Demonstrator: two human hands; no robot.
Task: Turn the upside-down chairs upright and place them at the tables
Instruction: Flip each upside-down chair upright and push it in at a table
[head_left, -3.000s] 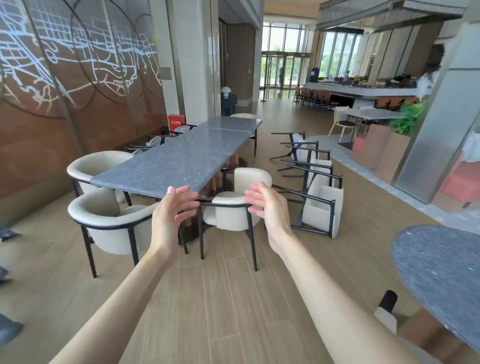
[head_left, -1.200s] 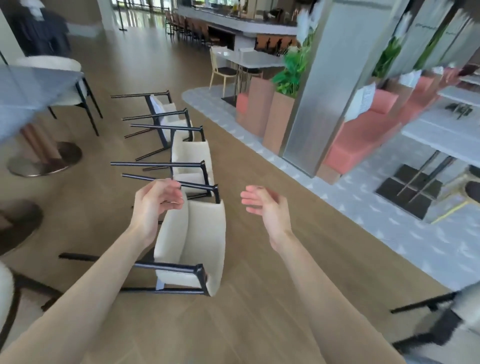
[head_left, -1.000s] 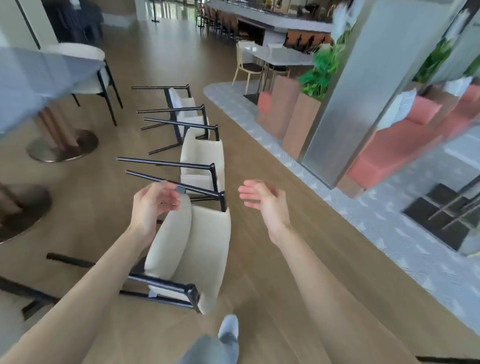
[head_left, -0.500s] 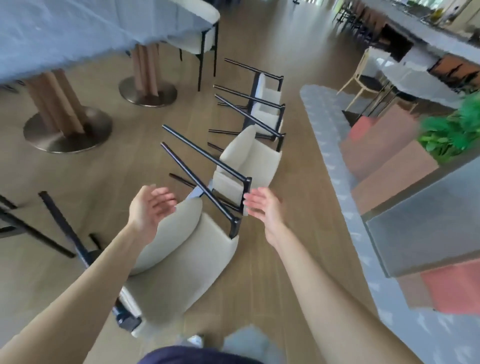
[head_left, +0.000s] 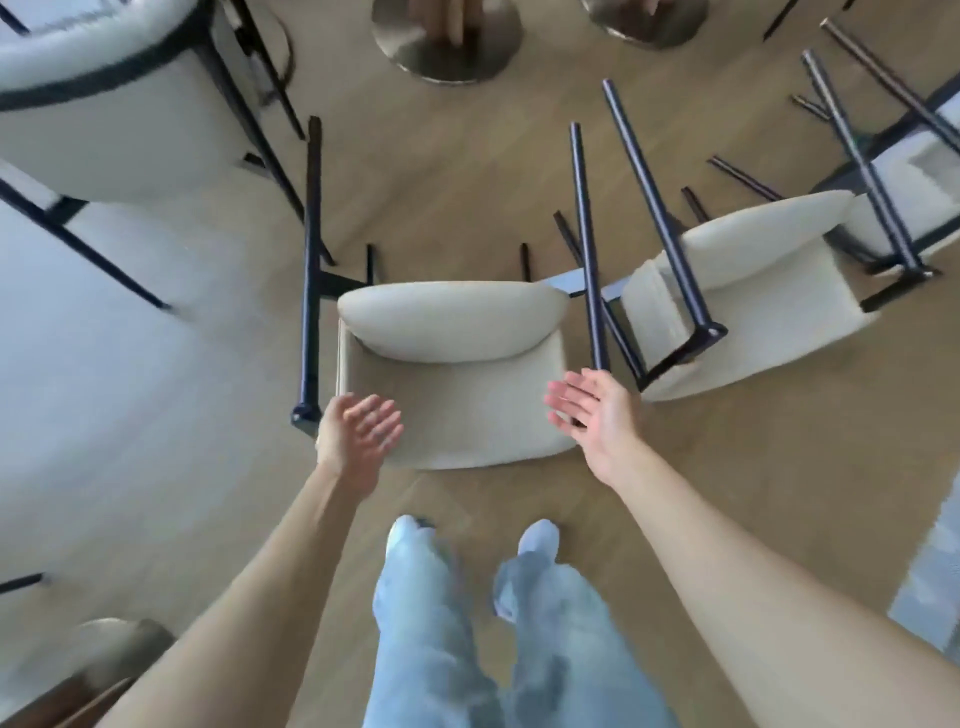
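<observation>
The overturned chair (head_left: 457, 395) lies before the person's feet; the left hand (head_left: 358, 436) and right hand (head_left: 597, 415) flank it, fingers spread, gripping nothing.

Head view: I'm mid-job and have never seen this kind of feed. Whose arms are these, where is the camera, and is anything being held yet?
There is no machine here. A person wears one wide-angle camera on the head, looking down past their own bare arms to their legs and shoes.

Right in front of the shoes, a cream tipped chair lies on the wooden floor with its black legs pointing away. A second tipped chair lies beside it to the right, and an upright chair stands at upper left. A round metal table base shows at the top.

The left hand and right hand are both open, palms facing inward, on either side of the near chair. Neither grips anything.
</observation>
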